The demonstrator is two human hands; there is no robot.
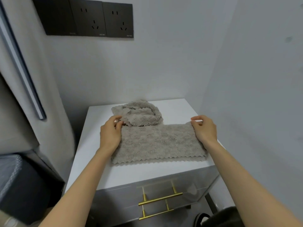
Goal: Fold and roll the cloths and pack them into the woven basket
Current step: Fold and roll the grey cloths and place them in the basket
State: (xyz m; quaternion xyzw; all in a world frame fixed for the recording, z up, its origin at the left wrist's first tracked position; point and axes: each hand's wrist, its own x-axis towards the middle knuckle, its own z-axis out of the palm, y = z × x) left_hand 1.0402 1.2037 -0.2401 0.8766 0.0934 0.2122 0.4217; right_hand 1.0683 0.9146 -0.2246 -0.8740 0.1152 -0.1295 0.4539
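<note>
1. White cabinet (147,171): both cloths are on its top, so there's a flat surface to fold against.
2. Flat cloth (157,141) lies near the front edge; I'd line up the zigzag hems before rolling.
3. Crumpled cloth (141,113) sits just behind, touching it. Keep it out of the fold.
4. Left hand (110,133) and right hand (205,130) each pinch a far corner of the flat cloth, fingers curled. Pull evenly.

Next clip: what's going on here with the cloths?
A person is working on a beige cloth that lies flat on a white cabinet top. The left hand pinches its far left corner and the right hand its far right corner. A second cloth sits crumpled just behind it. Nothing is rolled yet, and no woven basket can be clearly made out.
</note>
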